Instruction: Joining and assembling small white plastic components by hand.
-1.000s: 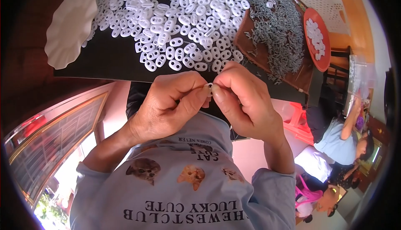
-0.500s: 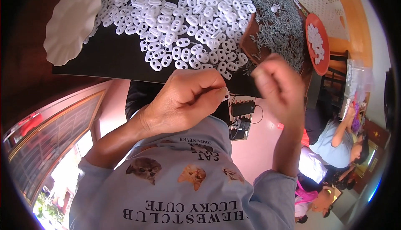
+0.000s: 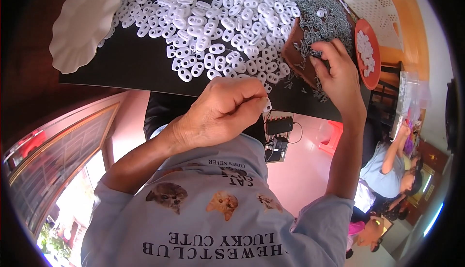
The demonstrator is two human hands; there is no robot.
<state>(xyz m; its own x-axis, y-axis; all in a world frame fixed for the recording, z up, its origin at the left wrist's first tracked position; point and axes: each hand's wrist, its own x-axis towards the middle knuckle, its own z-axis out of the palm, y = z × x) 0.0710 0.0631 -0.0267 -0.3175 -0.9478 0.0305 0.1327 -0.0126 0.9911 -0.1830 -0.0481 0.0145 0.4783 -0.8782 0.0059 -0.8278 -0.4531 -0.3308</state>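
Note:
My left hand [image 3: 225, 109] is closed in front of the table edge, pinching a small white two-hole plastic piece [image 3: 267, 105] that pokes out past the fingertips. Over the near part of a heap of small grey metal pieces, which look like springs [image 3: 323, 17], my right hand [image 3: 336, 70] is open. Its thumb and index finger are apart, and nothing shows between them. The heap lies on a brown tray or mat [image 3: 290, 50]. Many loose white two-hole pieces [image 3: 213, 22] cover the black tabletop to the left of it.
A cream wavy-rimmed plate [image 3: 82, 29] stands at the table's left. To the right is an orange-red bowl [image 3: 374, 79] holding small white parts. Below the table edge are a black device with cables [image 3: 280, 125] and a red stool [image 3: 332, 141]. Other people [image 3: 387, 165] are at far right.
My right hand has moved from near the left hand up and right to the grey heap, and its fingers have parted. The left hand stays almost still with the white piece.

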